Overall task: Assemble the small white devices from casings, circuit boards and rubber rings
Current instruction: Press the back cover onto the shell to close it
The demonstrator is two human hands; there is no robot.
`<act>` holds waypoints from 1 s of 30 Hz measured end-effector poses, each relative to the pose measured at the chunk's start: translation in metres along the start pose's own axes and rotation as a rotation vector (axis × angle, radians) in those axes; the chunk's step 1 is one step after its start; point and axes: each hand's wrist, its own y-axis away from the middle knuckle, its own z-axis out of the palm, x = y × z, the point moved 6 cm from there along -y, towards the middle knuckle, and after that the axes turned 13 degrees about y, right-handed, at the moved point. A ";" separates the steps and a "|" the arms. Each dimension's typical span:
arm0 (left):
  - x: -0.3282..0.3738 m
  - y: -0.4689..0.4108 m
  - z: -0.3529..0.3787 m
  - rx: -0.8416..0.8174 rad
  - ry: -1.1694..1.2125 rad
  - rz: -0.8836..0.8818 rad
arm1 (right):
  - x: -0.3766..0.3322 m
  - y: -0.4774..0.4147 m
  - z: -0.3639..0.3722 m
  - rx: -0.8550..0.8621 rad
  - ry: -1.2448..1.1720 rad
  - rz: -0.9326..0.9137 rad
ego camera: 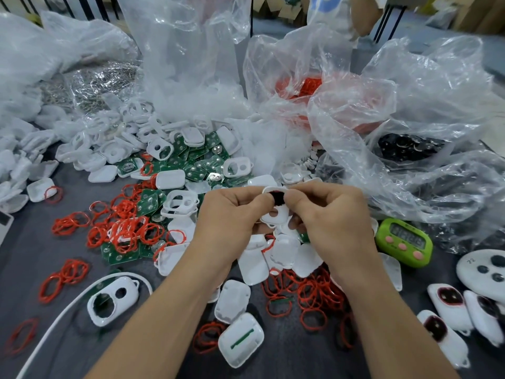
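In the head view, both hands meet above the middle of the dark grey counter [32, 258]. The left hand [232, 214] and the right hand [328, 214] are each curled closed, thumbs and fingertips pinched on the same white casing [274, 214], which is held between them just above the pile. The casing's top opening is filled with something dark, pressed under the two thumbs, and a smaller round hole shows lower on its face. Below the hands lies a heap of plain white shells [284, 251], some overlapping, with a loose tangle of red rubber rings [314, 296] spread just beneath them. To the left, more red rings [125, 231] lie over green circuit boards [196, 162] and open white frames [181, 203]. A casing with two holes [113, 299] rests near the left forearm, beside a white cable [62, 310]. At the right edge several finished white devices [448, 305] with dark windows lie side by side, near a green timer [404, 242]. Crumpled clear plastic bags [396, 127] crowd the far side of the counter; one holds red parts, another dark ones.
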 end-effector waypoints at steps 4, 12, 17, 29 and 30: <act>0.007 0.002 0.002 -0.004 -0.052 0.077 | -0.001 0.001 0.003 -0.018 -0.021 -0.013; 0.011 0.003 0.000 0.042 -0.165 0.138 | -0.001 0.004 0.008 -0.011 -0.030 0.004; 0.016 0.007 -0.002 0.112 -0.290 0.243 | -0.002 0.006 0.010 0.024 -0.013 0.017; 0.014 -0.001 -0.008 0.080 -0.085 0.079 | -0.003 0.001 0.006 -0.086 -0.196 0.038; 0.013 -0.002 -0.013 0.138 -0.031 0.048 | 0.000 -0.002 -0.002 -0.046 -0.187 0.050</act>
